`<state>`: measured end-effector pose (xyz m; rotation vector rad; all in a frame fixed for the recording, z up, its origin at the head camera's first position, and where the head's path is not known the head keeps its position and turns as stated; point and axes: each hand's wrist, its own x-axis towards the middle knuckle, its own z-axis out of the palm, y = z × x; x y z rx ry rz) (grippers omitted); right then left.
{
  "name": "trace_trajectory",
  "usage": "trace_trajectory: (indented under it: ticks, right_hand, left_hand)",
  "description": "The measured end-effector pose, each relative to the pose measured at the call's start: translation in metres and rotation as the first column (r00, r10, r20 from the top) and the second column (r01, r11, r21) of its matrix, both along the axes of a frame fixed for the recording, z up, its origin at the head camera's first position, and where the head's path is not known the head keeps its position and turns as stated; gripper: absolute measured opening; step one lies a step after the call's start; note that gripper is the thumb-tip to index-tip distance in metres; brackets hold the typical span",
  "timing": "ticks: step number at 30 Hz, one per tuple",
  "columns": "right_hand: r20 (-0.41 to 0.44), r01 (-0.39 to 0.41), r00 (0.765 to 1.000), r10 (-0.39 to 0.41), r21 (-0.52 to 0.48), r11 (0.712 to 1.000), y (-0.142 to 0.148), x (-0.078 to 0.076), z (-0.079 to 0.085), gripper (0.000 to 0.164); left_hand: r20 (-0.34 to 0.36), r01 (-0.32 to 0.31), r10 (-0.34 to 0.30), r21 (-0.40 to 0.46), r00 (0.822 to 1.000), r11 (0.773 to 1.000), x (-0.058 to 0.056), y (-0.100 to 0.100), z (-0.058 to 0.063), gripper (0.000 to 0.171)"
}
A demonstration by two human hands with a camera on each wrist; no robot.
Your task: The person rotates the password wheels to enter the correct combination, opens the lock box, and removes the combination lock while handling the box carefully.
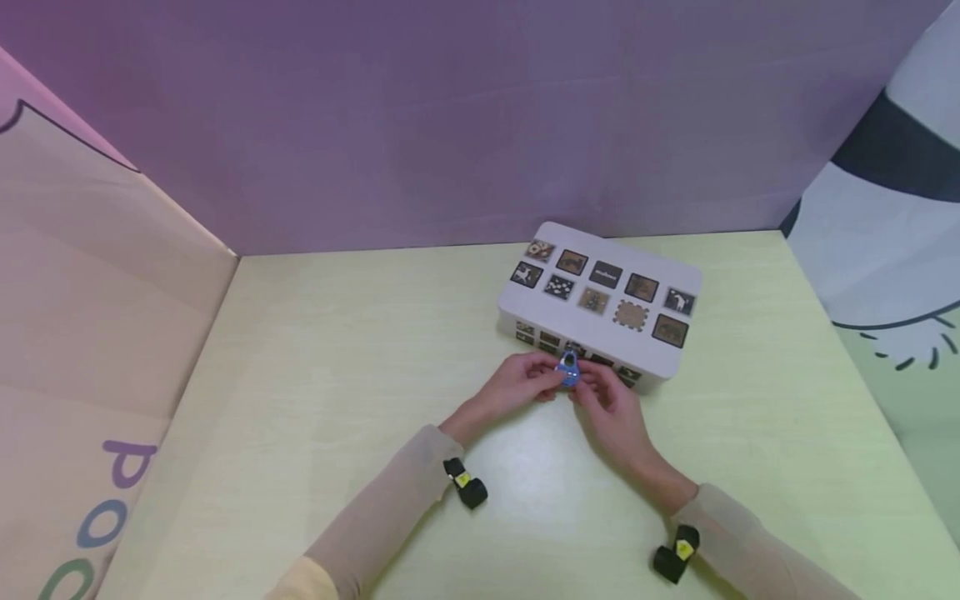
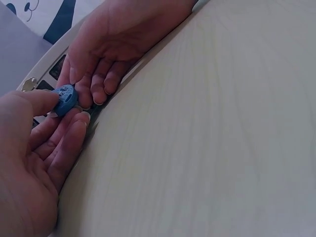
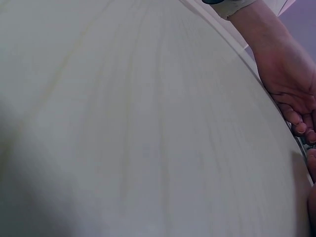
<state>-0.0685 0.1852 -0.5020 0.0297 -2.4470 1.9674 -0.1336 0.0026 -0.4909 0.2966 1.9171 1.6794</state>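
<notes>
A small blue padlock (image 1: 568, 372) with a loop at its top is held between both hands, just in front of the white box (image 1: 600, 292). My left hand (image 1: 517, 385) pinches its left side, thumb on the face and fingers behind. From the other side my right hand (image 1: 615, 417) grips it with thumb and fingertips. In the left wrist view, the blue padlock (image 2: 65, 101) shows rows of small marks, too small to read. The right wrist view catches my left hand (image 3: 291, 79) at its right edge; the padlock is hidden there.
The box, printed with square pictures on its lid and front side, stands at an angle near the back of the pale table (image 1: 337, 333). A purple panel (image 1: 450, 125) rises behind, with printed panels at left and right. Each sleeve carries a black wrist camera (image 1: 467, 485).
</notes>
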Motion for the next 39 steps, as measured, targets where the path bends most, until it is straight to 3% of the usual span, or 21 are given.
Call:
trace_trajectory:
  ticks: [39]
  right_hand:
    - [0.0,0.004,1.0,-0.004,0.001,1.0,0.0006,-0.0012,-0.0042,0.032]
  left_hand:
    - [0.006,-0.001,0.002,-0.012,1.0,1.0,-0.0016,0.0003,-0.0003,0.026]
